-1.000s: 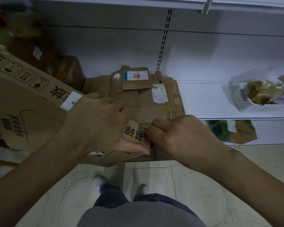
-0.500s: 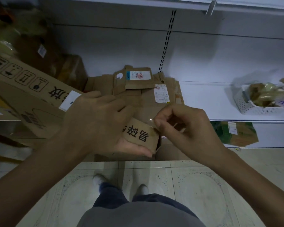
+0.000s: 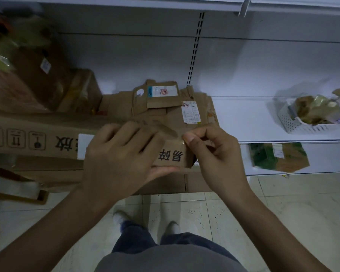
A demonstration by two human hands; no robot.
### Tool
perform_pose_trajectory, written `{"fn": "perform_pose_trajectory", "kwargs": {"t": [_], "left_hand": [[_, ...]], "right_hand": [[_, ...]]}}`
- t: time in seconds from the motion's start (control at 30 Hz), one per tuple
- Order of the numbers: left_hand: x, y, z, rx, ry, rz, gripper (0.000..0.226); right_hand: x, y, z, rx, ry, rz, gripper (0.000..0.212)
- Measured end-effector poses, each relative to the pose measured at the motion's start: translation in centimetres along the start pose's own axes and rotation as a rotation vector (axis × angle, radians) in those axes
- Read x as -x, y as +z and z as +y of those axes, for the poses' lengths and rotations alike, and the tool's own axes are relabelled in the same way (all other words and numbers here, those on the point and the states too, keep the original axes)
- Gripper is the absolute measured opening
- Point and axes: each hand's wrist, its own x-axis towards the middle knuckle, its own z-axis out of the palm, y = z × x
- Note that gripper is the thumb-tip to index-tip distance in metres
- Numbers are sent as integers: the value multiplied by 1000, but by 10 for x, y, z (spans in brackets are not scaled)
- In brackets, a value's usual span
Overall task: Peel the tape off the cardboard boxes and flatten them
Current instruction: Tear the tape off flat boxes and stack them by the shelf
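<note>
A long brown cardboard box (image 3: pixel 47 141) with black printed characters and handling symbols stretches from the left edge to the middle. My left hand (image 3: pixel 122 156) grips its right end from above, thumb underneath. My right hand (image 3: pixel 212 152) pinches a strip of clear tape (image 3: pixel 182 141) at the box's top right corner between thumb and forefinger. Behind lies a stack of flattened cardboard boxes (image 3: pixel 165 112) with white labels on the white shelf (image 3: pixel 249 122).
More brown boxes and wrapped goods (image 3: pixel 37 81) pile at the back left. A white perforated basket (image 3: pixel 310 122) of crumpled tape and scraps sits on the shelf at right. A green-and-brown carton (image 3: pixel 279 157) rests below the shelf. Tiled floor (image 3: pixel 283 203) and my feet are underneath.
The long box has turned level, its right end raised to shelf height. My right hand rose from the end flap to the top corner and now pinches the tape there.
</note>
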Motion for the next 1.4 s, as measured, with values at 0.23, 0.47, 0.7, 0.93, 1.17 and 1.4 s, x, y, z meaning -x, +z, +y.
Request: {"fn": "perform_pose_trajectory", "kwargs": {"t": [0.23,0.47,0.7,0.93,1.17,1.4], "left_hand": [[14,15,2,-81,112,61,41],[11,26,14,-75,-42,142,37],[30,43,26,75,-124,49,49],[9,46,21,370,-135,-124,82],[17,49,21,410,-72,-22,49],[44,66,20,365,24,80,25]], "right_hand": [[4,-13,12,142,-170,-151,9],[6,4,8,6,-106,245,15],[-2,-7,4,-461,282,304,24],[-8,-10,7,-650,444,69,16],[-29,-25,31,-917,713,250,15],[-39,-39,56,-1204,873,446,25]]}}
